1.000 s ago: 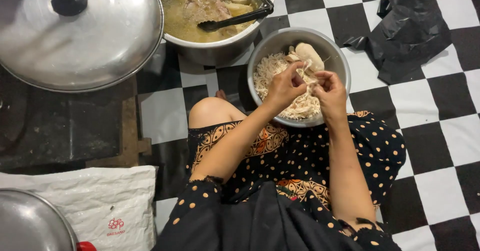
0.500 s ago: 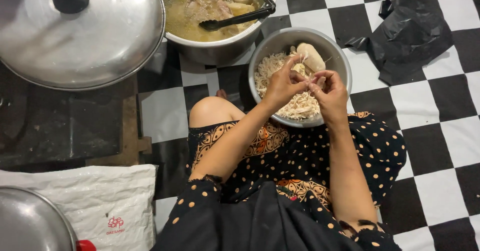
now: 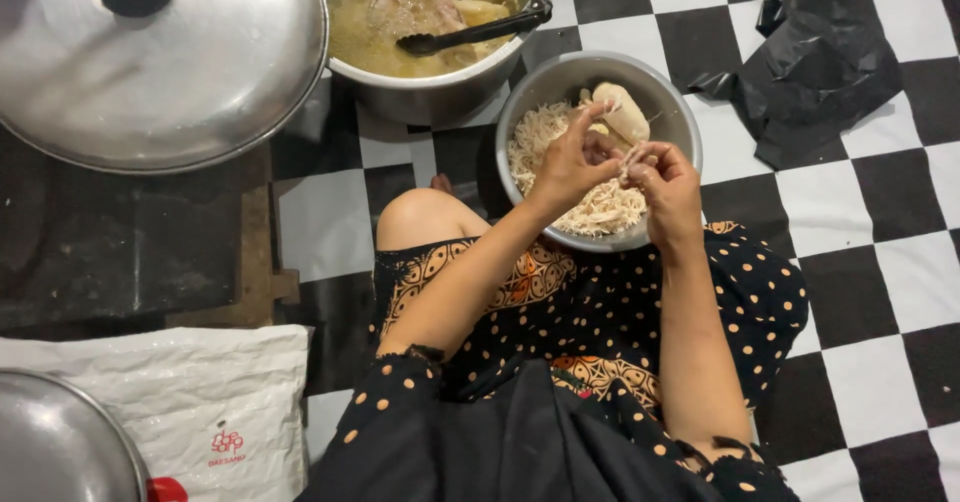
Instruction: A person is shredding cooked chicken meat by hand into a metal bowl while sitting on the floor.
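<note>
1. One checkered black-and-white floor (image 3: 880,262) carries everything; the person sits on it with a knee raised, in dark cloth with orange dots.
2. A large domed metal lid (image 3: 170,72) with a black knob lies toward the floor's far left corner in view, and just right of it stands a big pot (image 3: 440,82) of yellowish broth with meat pieces and a black ladle (image 3: 470,32) resting across it.
3. A white plastic sack (image 3: 190,402) lies at the near left, and a crumpled black plastic bag (image 3: 820,62) at the far right.
4. The steel bowl (image 3: 520,112) stands just in front of the knee, touching the pot's side or nearly so; it is heaped with pale shredded chicken (image 3: 600,212), fine and stringy, with one whole pale piece (image 3: 622,112) at its far rim.
5. The left hand (image 3: 568,167) hovers over the bowl, fingers curled, pinching a shred of meat.
6. The right hand (image 3: 668,187) is close beside it, fingertips grasping the same small clump of meat between both hands.
</note>
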